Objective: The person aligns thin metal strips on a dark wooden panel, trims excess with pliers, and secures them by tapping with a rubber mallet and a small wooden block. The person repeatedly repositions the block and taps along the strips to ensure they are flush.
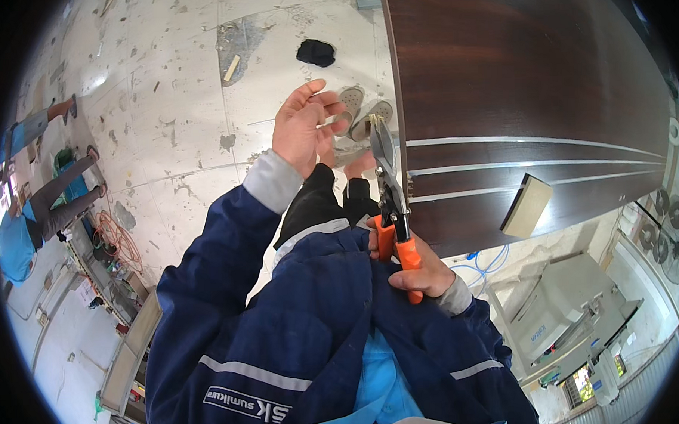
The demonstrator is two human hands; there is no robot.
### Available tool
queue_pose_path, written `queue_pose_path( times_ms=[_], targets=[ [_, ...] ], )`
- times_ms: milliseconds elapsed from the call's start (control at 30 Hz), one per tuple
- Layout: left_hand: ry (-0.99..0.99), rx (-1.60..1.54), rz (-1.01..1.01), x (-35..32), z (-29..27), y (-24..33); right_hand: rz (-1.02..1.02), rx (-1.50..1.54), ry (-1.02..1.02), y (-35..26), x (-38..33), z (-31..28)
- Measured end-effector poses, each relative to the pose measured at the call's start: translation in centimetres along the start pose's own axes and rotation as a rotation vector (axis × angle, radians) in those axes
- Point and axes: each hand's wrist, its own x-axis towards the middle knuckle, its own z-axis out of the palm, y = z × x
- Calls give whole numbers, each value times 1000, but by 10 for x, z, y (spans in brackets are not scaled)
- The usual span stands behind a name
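My right hand [424, 272] is wrapped round the orange handles of a pair of tin snips [389, 182], whose grey blades point away from me. The snips are beside the left edge of a dark brown panel [499, 79]. Something small and yellowish shows at the blade tips, too small to name. My left hand [307, 127] is raised to the left of the blades, its fingers bent but apart, with nothing seen in it. Three pale strips [516, 140] run across the panel. A beige block with a dark side [528, 207] rests near the panel's near edge.
Beige clogs [353, 101] and a black cloth [316, 53] lie on the worn pale floor beyond my left hand. At far left is another person in blue [19, 242], near a coiled orange hose [116, 238]. Grey machinery [556, 305] stands at lower right, near a blue hose [487, 267].
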Motion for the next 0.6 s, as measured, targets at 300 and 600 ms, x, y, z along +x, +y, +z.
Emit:
queue_pose_path(
  times_ms=[300, 600],
  targets=[
    [101, 78, -332, 24, 16, -98, -133, 52, 401, 3, -37, -6],
    [-223, 355, 20, 14, 44, -129, -598, -201, 787, -77, -28, -125]
  ],
)
